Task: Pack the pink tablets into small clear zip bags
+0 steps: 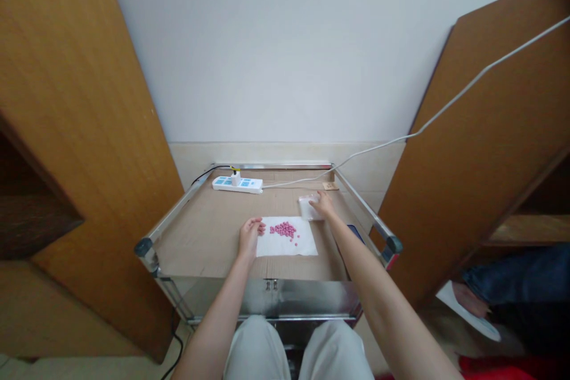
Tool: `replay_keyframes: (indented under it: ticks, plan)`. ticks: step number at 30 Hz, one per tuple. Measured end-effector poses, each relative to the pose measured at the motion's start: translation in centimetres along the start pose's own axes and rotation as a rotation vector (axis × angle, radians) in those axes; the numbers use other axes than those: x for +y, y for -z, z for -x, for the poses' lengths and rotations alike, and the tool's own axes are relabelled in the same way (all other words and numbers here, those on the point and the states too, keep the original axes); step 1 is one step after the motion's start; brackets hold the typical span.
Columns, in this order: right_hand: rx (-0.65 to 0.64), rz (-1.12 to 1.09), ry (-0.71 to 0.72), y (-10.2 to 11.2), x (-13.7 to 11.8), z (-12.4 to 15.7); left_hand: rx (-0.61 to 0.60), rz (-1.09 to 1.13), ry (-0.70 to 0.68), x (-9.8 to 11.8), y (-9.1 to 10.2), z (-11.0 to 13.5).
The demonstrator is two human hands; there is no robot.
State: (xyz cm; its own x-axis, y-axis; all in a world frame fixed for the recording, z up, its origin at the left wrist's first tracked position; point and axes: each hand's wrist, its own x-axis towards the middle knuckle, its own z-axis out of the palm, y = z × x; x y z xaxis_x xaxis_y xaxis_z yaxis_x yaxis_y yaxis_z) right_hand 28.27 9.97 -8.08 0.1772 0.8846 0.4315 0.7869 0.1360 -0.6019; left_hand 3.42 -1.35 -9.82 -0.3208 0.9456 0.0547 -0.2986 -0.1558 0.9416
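Note:
Small round pink pieces [285, 230] lie in a loose heap on a white sheet [271, 247], with a few strays toward its right side. At the sheet's left edge rests my left hand [250, 236], its fingers loosely bent and apart, holding nothing that I can see. My right hand [324, 205] reaches past the sheet's far right corner. Its thumb and fingers grip the right side of a flat, clear plastic box [305, 208]. What the box holds, if anything, cannot be made out.
A white power strip [237, 184] with a plug lies at the back left; its white cable [374, 147] runs off right. A small brown card [330, 186] and a dark flat object [355, 233] lie on the right. Metal rails [365, 208] edge the cardboard-covered table [200, 243]. Another person's foot [469, 303] shows at right.

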Motion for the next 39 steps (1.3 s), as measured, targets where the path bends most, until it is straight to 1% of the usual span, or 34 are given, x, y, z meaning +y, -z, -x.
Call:
replay_keyframes:
  ticks: [10,18,23,31,39]
  plan:
    - [0.000,0.068,0.066,-0.7,0.3,-0.2,-0.009,0.009,0.010,0.0,0.0,0.0]
    - [0.033,0.092,0.093,0.1,-0.5,0.6,-0.016,-0.006,0.008,0.2,0.0,0.1]
    - [0.046,0.078,0.103,0.3,-0.5,0.6,-0.012,-0.007,0.013,0.3,-0.1,0.2]
    - [0.074,0.047,0.076,0.4,-0.4,0.8,-0.018,0.004,-0.002,0.1,0.0,0.1]
    - [0.109,-0.028,0.011,1.6,-1.0,0.9,0.003,-0.004,0.011,0.1,-0.1,0.0]
